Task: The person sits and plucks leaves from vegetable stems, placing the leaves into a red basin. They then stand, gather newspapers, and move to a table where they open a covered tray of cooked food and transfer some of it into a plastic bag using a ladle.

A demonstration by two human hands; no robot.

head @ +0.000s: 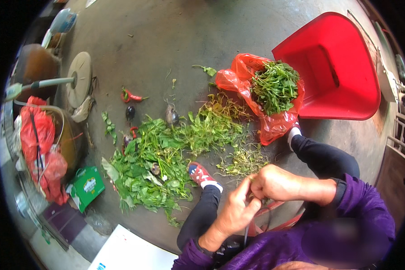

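My left hand point(238, 204) and my right hand point(273, 184) meet in front of my lap, fingers bent and touching. Between the fingertips a small greenish plant piece shows, mostly hidden by the fingers. Below them, on the concrete floor, lies a small heap of pale, yellowish stems point(244, 160). Leafy green stalks point(209, 131) spread beyond it, with browned roots or stems point(222, 104) at their far end. An open red plastic bag point(241, 81) holds a bunch of leafy greens point(276, 87). A larger pile of broad green leaves point(155, 168) lies left of my slippered foot point(200, 173).
A red plastic scoop-shaped container point(341, 67) stands behind the bag. Dark eggplants point(130, 113) and red chili peppers point(133, 97) lie on the floor. At left are a green carton point(86, 189), red bags point(38, 135) on a large jar and a round-based stand point(79, 79). A white surface point(131, 251) sits front left.
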